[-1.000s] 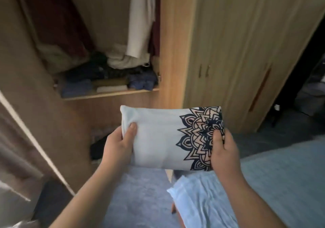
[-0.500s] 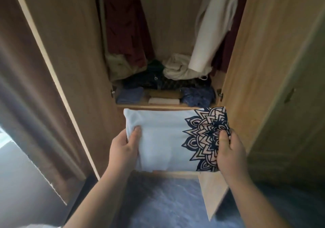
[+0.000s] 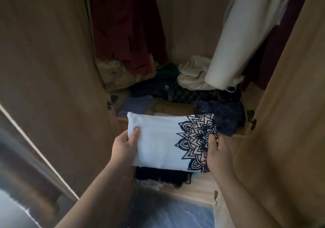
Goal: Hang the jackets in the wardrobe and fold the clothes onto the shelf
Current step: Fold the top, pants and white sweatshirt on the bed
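Behind the folded shirt [image 3: 158,139], shelf clothes [image 3: 225,117] lie half-hidden.

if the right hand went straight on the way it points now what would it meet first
Most likely the dark blue patterned garment lying at the right end of the shelf. The right hand, gripping the folded white shirt by its printed end, points toward it. Depth is unclear, so this is a guess.

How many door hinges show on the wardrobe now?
2: left hinge by the left door, right hinge by the right door; more may sit out of frame.
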`<move>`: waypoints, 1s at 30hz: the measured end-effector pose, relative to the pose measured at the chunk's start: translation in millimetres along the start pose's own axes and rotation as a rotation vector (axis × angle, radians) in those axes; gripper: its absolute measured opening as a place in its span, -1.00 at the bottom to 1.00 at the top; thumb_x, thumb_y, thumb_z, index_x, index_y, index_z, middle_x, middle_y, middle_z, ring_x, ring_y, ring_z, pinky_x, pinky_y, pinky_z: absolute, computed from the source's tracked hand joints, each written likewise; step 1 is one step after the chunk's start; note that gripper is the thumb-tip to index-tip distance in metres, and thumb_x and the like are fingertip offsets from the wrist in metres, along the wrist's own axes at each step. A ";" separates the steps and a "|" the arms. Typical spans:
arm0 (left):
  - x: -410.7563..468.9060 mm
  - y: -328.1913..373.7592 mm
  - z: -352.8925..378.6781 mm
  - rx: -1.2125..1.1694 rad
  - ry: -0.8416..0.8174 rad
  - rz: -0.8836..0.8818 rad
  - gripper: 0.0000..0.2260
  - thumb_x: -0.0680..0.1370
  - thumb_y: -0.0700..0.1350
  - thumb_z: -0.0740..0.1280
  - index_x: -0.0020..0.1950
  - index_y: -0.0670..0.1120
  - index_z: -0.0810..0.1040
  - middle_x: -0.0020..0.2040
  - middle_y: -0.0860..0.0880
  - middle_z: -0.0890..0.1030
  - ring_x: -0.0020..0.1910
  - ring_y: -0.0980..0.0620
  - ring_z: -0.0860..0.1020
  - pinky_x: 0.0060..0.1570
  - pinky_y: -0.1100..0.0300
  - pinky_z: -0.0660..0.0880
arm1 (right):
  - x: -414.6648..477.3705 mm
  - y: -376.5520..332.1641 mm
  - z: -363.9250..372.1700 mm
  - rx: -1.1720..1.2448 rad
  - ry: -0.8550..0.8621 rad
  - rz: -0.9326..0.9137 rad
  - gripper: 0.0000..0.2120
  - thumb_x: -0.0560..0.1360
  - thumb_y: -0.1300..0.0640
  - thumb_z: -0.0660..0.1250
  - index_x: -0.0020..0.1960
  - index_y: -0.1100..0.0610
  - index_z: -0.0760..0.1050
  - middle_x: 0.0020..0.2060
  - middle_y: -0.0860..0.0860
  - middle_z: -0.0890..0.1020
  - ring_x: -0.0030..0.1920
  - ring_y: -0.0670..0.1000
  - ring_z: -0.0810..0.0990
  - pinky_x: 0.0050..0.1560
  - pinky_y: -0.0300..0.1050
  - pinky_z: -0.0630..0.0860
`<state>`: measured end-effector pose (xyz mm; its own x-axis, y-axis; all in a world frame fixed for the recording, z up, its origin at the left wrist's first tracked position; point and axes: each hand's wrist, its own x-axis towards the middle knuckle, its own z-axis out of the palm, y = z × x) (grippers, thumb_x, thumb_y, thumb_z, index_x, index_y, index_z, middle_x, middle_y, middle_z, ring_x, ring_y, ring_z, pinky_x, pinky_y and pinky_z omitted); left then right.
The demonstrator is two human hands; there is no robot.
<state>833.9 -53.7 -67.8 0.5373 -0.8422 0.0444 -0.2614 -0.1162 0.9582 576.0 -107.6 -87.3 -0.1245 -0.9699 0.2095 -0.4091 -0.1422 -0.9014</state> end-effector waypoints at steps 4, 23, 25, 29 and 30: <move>49.5 -7.1 23.4 0.004 0.002 -0.029 -0.67 0.61 0.14 0.28 -0.10 -0.09 0.64 -0.17 -0.03 0.71 -0.16 0.00 0.68 -0.15 -0.02 0.60 | 49.0 9.0 16.9 0.004 -0.028 0.011 -0.70 0.68 -0.02 0.05 0.28 0.05 0.45 -0.02 -0.08 0.54 -0.02 -0.05 0.49 0.00 -0.17 0.35; 364.0 -12.4 129.2 0.032 -0.268 -0.083 -0.61 0.61 0.17 0.27 -0.05 -0.16 0.61 -0.11 -0.10 0.66 -0.08 -0.09 0.63 -0.02 0.02 0.53 | 283.9 34.3 149.7 -0.109 0.169 0.181 -0.61 0.68 -0.03 0.08 0.30 0.18 0.49 0.18 0.15 0.58 0.19 0.17 0.54 0.08 -0.13 0.38; 384.5 -9.5 139.1 0.036 -0.270 -0.108 -0.63 0.61 0.19 0.26 -0.05 -0.11 0.59 -0.14 -0.04 0.63 -0.11 -0.05 0.61 0.04 0.00 0.53 | 302.4 32.4 151.6 -0.122 0.189 0.182 -0.60 0.68 -0.04 0.07 0.32 0.18 0.47 0.21 0.16 0.57 0.21 0.18 0.53 0.10 -0.12 0.38; 414.4 -16.6 162.8 0.101 -0.316 -0.144 -0.67 0.62 0.18 0.25 -0.06 -0.08 0.56 -0.16 0.00 0.57 -0.13 -0.03 0.57 -0.02 0.07 0.47 | 327.2 46.1 159.7 -0.153 0.185 0.244 -0.58 0.68 -0.08 0.06 0.35 0.16 0.46 0.25 0.14 0.56 0.23 0.18 0.53 0.20 -0.04 0.43; 417.3 -25.7 170.1 0.157 -0.338 -0.144 -0.64 0.62 0.17 0.24 0.03 -0.12 0.59 -0.10 -0.04 0.60 -0.06 -0.10 0.59 -0.03 0.10 0.45 | 328.2 56.5 165.1 -0.209 0.160 0.262 -0.59 0.68 -0.05 0.07 0.31 0.19 0.47 0.22 0.18 0.57 0.20 0.20 0.54 0.13 -0.07 0.42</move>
<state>928.4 -491.8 -122.0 0.2897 -0.9342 -0.2080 -0.3362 -0.3028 0.8918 661.3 -466.6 -132.0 -0.3824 -0.9225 0.0530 -0.5184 0.1667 -0.8387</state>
